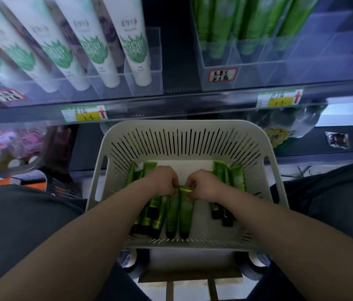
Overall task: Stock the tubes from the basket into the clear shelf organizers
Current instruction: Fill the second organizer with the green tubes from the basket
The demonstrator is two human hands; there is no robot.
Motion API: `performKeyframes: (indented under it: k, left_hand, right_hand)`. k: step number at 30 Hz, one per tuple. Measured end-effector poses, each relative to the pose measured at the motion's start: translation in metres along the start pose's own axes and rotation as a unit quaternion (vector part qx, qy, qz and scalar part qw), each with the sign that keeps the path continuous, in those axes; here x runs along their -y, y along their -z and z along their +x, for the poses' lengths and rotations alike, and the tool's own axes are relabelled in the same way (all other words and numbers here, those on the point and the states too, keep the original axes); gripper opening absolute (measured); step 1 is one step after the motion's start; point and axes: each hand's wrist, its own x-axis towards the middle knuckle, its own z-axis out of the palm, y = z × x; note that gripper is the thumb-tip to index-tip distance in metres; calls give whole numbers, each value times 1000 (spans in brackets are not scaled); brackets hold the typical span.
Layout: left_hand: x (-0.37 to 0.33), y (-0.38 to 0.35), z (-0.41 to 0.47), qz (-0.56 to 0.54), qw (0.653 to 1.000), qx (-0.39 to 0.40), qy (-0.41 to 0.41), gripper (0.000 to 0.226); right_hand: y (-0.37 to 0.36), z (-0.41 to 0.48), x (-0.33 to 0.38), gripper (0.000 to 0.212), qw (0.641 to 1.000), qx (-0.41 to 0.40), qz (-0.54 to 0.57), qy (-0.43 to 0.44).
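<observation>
Bare forearms reach down from both sides and meet low in the white basket (184, 144), where the left hand (164, 180) and right hand (204, 184) curl their fingers round the flat crimped tails of the 2 middle green tubes (180, 211), probably to lift them together. Whether more are caught in the grip is hard to tell. Glossy and soft-walled, with dark caps pointing toward the person, the rest lie in loose rows on the slotted plastic floor. Above, the right clear organizer (301, 68) has rigid dividers that hold matching shelved tubes (216, 25) upright, and several of its compartments look bare. The left organizer (147, 83) holds white tubes (136, 53).
</observation>
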Motion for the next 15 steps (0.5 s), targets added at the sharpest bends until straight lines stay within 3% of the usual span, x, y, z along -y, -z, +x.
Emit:
performKeyframes:
  k: [15]
  left_hand:
    - [-73, 90, -76, 55, 977, -186, -86, 24]
  right_hand:
    - [100, -88, 27, 20, 987, -149, 31, 57]
